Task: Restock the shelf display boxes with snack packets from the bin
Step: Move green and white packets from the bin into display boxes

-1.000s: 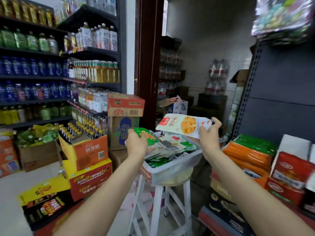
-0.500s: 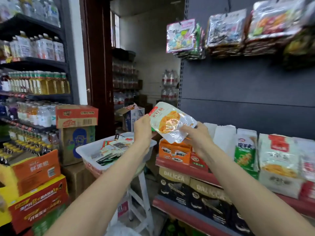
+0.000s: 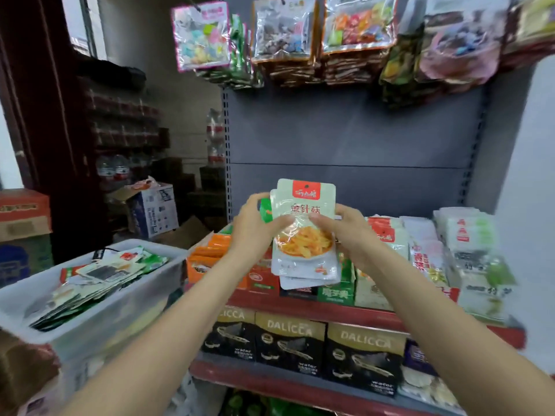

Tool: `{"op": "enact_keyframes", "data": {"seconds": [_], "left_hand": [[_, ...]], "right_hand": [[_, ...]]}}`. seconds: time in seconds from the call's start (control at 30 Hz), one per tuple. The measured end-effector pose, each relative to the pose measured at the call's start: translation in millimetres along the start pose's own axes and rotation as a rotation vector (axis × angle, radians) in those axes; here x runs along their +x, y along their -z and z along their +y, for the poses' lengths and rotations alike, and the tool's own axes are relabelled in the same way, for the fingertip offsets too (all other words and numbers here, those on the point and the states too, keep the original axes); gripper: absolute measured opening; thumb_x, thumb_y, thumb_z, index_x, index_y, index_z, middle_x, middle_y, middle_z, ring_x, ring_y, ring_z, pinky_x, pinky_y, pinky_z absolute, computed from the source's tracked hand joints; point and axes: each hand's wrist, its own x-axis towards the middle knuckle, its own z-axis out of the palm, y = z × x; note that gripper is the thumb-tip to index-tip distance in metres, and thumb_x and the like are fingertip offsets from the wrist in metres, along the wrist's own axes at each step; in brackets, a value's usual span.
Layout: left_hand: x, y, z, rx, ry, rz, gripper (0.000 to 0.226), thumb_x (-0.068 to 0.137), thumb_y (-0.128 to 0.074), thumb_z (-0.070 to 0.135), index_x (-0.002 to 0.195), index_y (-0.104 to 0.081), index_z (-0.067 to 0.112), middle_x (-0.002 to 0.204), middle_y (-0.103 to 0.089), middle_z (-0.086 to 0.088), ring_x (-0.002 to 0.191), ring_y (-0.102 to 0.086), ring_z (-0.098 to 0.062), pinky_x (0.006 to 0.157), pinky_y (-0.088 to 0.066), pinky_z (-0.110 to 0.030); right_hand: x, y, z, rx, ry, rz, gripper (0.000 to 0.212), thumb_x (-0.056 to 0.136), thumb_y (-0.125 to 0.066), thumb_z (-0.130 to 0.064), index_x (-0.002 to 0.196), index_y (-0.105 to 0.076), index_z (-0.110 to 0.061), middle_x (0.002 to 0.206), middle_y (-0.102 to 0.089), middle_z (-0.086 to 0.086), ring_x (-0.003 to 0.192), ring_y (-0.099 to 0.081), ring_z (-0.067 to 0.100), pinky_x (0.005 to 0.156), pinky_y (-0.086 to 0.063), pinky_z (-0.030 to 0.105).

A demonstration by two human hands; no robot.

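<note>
Holding a small stack of pale snack packets upright at frame centre, both hands pinch it from opposite sides. The left hand grips the stack's left edge, thumb laid across the front packet; a green packet shows behind its fingers. The right hand grips the right edge, thumb also on the front face. Each grip is pressed onto the stack. The front packet carries a red label at top and a picture of orange-yellow strips.

The stack hangs in front of the shelf display boxes, which sit in a row on the red-edged shelf. Orange packets fill the box at 9 o'clock of the stack; white and green packets stand at 3 o'clock.

The translucent bin, at 8 o'clock, holds mixed loose packets. Black wafer boxes line the shelf at 6 o'clock. Hanging bags occupy 12 o'clock.
</note>
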Motion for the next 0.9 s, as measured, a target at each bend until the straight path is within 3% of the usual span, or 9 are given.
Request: {"op": "enact_keyframes", "data": {"seconds": [0.1,0.2,0.23,0.4,0.5,0.57,0.67,0.8,0.9], "left_hand": [[9,-39,4,-0.103,0.005,-0.076,0.011,0.083,-0.07,0.026,0.088,-0.066,0.017,0.088,-0.069,0.0,0.086,-0.066,-0.023,0.075,-0.055,-0.038],[16,-68,3,-0.306,0.099,-0.059,0.009,0.085,-0.067,0.012,0.079,-0.062,0.015,0.087,-0.065,-0.008,0.079,-0.067,-0.02,0.056,-0.059,-0.031],[18,-75,2,-0.334,0.11,-0.032,0.01,0.084,-0.069,0.011,0.079,-0.061,0.014,0.089,-0.065,-0.009,0.08,-0.067,-0.02,0.055,-0.058,-0.03],[28,-102,-12,-0.252,0.13,0.02,0.02,0.078,-0.073,0.016,0.09,-0.058,0.011,0.088,-0.065,-0.004,0.081,-0.061,-0.024,0.077,-0.05,-0.043],[28,-112,-20,-0.258,0.146,0.001,0.026,0.079,-0.072,0.014,0.097,-0.054,0.015,0.116,-0.061,-0.009,0.103,-0.06,-0.028,0.09,-0.049,-0.047],[26,-115,-20,-0.294,0.147,-0.01,0.03,0.08,-0.07,0.007,0.1,-0.052,0.018,0.116,-0.058,0.001,0.104,-0.059,-0.023,0.09,-0.05,-0.042],[25,-111,-17,-0.337,0.128,-0.013,0.045,0.081,-0.067,0.0,0.12,-0.054,0.02,0.113,-0.049,0.014,0.104,-0.051,-0.006,0.09,-0.045,-0.025],[20,-104,-15,-0.375,0.125,-0.071,0.054,0.085,-0.062,-0.003,0.132,-0.046,0.018,0.094,-0.049,0.022,0.073,-0.052,0.024,0.06,-0.042,-0.001],[17,-103,-19,-0.379,0.116,-0.115,0.058,0.084,-0.062,-0.003,0.135,-0.044,0.02,0.108,-0.054,0.014,0.087,-0.053,0.014,0.067,-0.042,-0.005]], "right_hand": [[4,37,11,0.069,0.013,0.109,0.021,0.093,-0.058,-0.016,0.113,-0.062,-0.013,0.103,-0.07,0.004,0.086,-0.067,0.017,0.068,-0.053,0.028],[12,76,21,0.123,0.053,0.293,0.023,0.094,-0.055,-0.013,0.117,-0.057,-0.011,0.106,-0.068,0.003,0.09,-0.066,0.017,0.073,-0.054,0.03],[15,88,23,0.116,0.062,0.364,0.022,0.094,-0.055,-0.012,0.116,-0.055,-0.012,0.106,-0.067,0.002,0.09,-0.065,0.016,0.072,-0.054,0.029],[26,126,42,0.012,0.109,0.53,0.026,0.092,-0.055,-0.007,0.117,-0.053,-0.013,0.107,-0.063,0.003,0.096,-0.062,0.019,0.069,-0.051,0.025],[30,126,57,-0.108,0.098,0.508,0.022,0.091,-0.058,-0.011,0.113,-0.054,-0.014,0.104,-0.064,0.001,0.1,-0.063,0.02,0.077,-0.054,0.032],[32,120,62,-0.167,0.105,0.497,0.02,0.091,-0.059,-0.013,0.111,-0.053,-0.014,0.106,-0.064,0.001,0.1,-0.062,0.018,0.082,-0.054,0.034],[34,111,59,-0.211,0.113,0.523,0.022,0.092,-0.056,-0.013,0.113,-0.05,-0.012,0.105,-0.06,-0.003,0.094,-0.058,0.011,0.07,-0.048,0.018],[36,109,62,-0.351,0.092,0.499,0.023,0.091,-0.054,-0.006,0.112,-0.047,-0.011,0.101,-0.056,-0.005,0.096,-0.057,0.013,0.066,-0.045,0.017],[29,114,75,-0.397,0.067,0.462,0.031,0.088,-0.054,0.001,0.112,-0.042,-0.014,0.094,-0.055,-0.008,0.097,-0.06,0.018,0.062,-0.048,0.016]]}}
